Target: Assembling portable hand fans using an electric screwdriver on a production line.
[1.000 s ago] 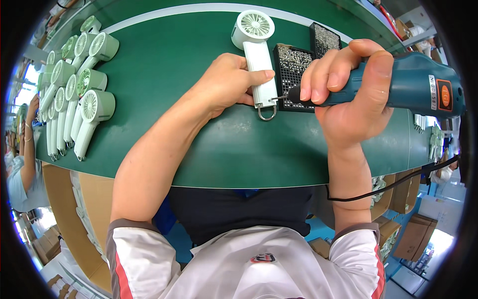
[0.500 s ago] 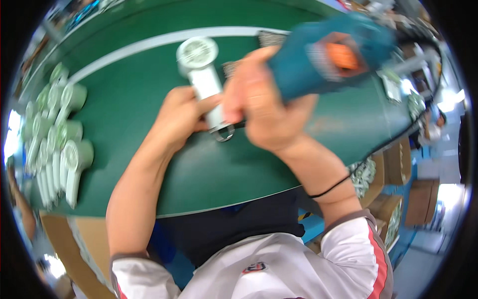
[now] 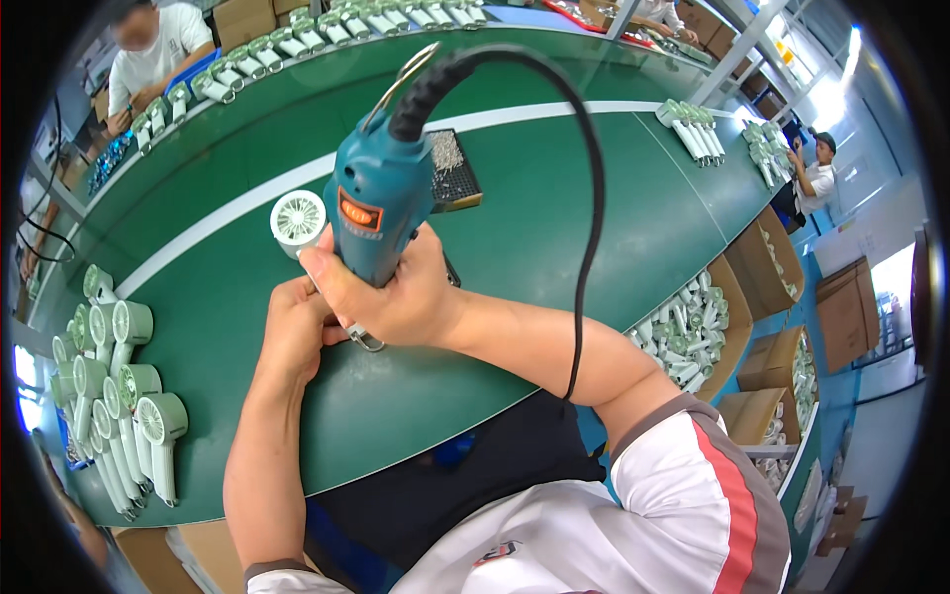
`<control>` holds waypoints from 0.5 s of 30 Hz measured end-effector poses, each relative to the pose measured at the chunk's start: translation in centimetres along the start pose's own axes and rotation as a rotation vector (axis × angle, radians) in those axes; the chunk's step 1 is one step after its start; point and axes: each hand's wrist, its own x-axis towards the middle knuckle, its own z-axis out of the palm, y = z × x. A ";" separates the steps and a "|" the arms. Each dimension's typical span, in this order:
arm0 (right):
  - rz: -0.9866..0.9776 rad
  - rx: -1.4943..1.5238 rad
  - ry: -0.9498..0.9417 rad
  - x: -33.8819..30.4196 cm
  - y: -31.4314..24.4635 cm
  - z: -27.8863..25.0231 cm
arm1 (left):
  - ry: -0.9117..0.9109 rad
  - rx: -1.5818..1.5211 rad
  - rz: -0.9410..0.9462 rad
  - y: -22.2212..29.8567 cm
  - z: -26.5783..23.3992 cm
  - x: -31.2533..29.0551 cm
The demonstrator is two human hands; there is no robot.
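My left hand [image 3: 297, 325] is closed round the handle of a white handheld fan [image 3: 298, 219]. The fan's round grille points up, and a metal ring hangs at the handle's near end. My right hand [image 3: 411, 297] grips a teal electric screwdriver [image 3: 384, 198], held upright over the fan's handle. Its black cable arches from the top and drops past my right forearm. The screwdriver's tip and most of the handle are hidden behind my fingers.
A black tray of small screws [image 3: 453, 163] lies just beyond the screwdriver. Several handheld fans [image 3: 124, 396] are stacked at the left of the green bench [image 3: 554, 247]. White parts fill a cardboard box [image 3: 730, 322] at the right. Co-workers sit across the bench and far right.
The screwdriver has swung from lying tilted to the right to standing upright over the fan's handle. My view has shifted, bringing the far fan row and co-workers into sight.
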 end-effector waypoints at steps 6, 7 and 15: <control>-0.095 0.045 -0.062 -0.1 -0.5 -1.2 | -0.010 0.006 0.072 -1.5 -1.1 0.8; -0.181 0.011 -0.094 0.0 -1.1 -1.9 | 0.015 0.026 0.038 -1.5 -0.8 0.6; -0.702 -1.378 -0.195 3.4 -6.2 -17.7 | 0.013 0.075 0.093 -1.4 -0.4 1.0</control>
